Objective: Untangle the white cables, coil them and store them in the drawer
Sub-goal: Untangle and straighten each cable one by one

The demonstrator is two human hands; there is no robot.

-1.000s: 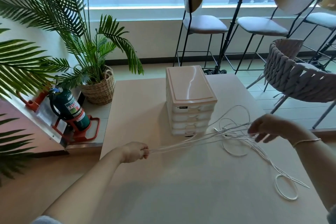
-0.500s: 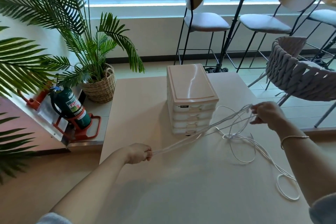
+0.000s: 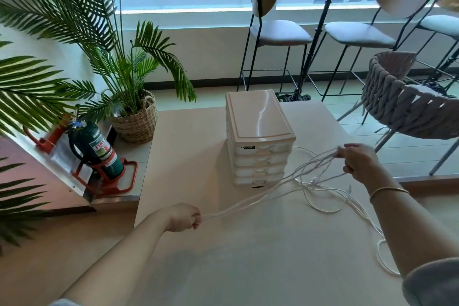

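Several strands of white cables (image 3: 270,190) stretch taut above the table between my two hands. My left hand (image 3: 182,216) pinches one end of the bundle near the table's left edge. My right hand (image 3: 359,160) grips the other end, raised to the right of the drawer unit (image 3: 258,139). Loose loops of cable lie on the table below my right forearm, and one loop curls near the right edge. The beige drawer unit stands at the middle back of the table with all its drawers closed.
The beige table (image 3: 248,268) fills the lower view. A woven chair (image 3: 407,104) stands at the right. Bar stools (image 3: 278,32) and a high table stand by the window. A potted palm in a basket (image 3: 137,122) and a green fire extinguisher (image 3: 96,149) sit on the left.
My right hand has closed on the cable strands and lifted them up and rightward, pulling them taut. My left hand has kept its hold in nearly the same place.
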